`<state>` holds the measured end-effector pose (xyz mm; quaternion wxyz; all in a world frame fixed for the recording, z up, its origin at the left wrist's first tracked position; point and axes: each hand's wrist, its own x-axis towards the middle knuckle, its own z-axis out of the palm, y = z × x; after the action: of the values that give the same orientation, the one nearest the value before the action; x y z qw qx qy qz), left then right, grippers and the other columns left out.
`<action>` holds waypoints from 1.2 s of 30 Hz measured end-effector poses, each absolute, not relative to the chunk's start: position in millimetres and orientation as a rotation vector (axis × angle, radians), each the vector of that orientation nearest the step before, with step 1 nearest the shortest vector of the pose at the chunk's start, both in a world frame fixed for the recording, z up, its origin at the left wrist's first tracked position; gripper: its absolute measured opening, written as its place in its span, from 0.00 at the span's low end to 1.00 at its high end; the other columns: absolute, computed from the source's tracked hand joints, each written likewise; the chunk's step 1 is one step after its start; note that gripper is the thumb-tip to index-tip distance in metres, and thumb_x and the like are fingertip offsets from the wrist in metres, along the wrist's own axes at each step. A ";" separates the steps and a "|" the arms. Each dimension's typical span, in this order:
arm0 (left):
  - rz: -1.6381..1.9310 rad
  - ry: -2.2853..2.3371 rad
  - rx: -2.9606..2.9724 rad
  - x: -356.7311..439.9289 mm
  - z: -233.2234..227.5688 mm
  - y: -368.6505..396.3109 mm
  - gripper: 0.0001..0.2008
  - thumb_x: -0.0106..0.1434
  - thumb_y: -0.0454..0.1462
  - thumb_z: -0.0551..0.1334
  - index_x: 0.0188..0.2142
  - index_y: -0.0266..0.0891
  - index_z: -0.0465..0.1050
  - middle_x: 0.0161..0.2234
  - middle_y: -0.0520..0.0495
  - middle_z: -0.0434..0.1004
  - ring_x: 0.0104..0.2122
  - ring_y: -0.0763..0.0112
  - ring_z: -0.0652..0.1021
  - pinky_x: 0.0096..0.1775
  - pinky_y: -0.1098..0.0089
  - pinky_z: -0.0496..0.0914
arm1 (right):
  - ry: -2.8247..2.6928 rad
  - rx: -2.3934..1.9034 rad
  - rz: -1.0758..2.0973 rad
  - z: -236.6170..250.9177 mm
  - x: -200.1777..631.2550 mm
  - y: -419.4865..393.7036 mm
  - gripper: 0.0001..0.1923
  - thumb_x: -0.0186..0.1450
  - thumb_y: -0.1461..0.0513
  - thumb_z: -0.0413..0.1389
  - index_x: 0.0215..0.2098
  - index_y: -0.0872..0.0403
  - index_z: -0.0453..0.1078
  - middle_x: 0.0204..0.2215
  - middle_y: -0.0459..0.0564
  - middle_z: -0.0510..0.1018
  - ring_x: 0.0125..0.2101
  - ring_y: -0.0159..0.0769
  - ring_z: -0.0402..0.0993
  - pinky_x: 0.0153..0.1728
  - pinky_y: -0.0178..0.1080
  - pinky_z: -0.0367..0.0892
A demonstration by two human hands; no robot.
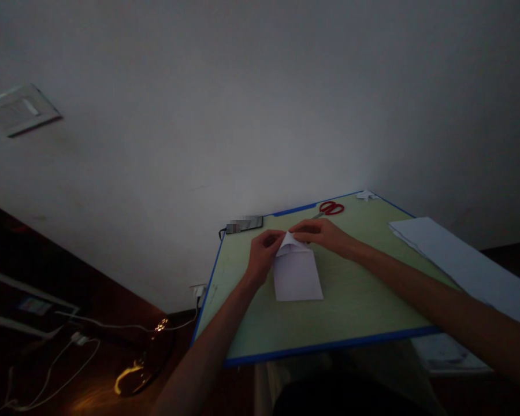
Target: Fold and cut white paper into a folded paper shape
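A white sheet of paper point(298, 280) lies on the light green table point(346, 300), its far end folded into a pointed shape. My left hand point(263, 249) pinches the left side of that folded tip. From the right, my right hand point(320, 232) holds the other side near the point, fingers bent and close together. The near part of the paper lies flat with a straight front edge. Just beyond my right hand are red-handled scissors point(331, 208), their blades partly hidden by the hand.
A phone point(245, 224) with a cable rests at the table's far left edge. Crumpled paper scraps point(366, 195) lie in the far right corner. A stack of white paper point(463, 260) overhangs the right edge. The wall point(242, 115) stands directly behind; cables point(112, 325) trail at lower left.
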<state>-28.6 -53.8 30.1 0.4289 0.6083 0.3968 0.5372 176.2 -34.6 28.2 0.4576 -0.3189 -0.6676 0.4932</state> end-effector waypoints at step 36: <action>1.202 0.917 1.493 -27.2 28.0 -54.7 0.18 0.53 0.42 0.75 0.41 0.36 0.80 0.42 0.43 0.83 0.40 0.65 0.80 0.44 0.67 0.71 | -1.577 -0.795 1.217 25.3 172.3 -35.8 0.18 0.57 0.61 0.68 0.46 0.53 0.78 0.44 0.51 0.83 0.36 0.35 0.79 0.39 0.38 0.73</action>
<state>-27.2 -54.7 28.0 0.4868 0.6137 0.3769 0.4943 172.3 -35.8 25.3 0.4779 -0.3255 -0.6459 0.4985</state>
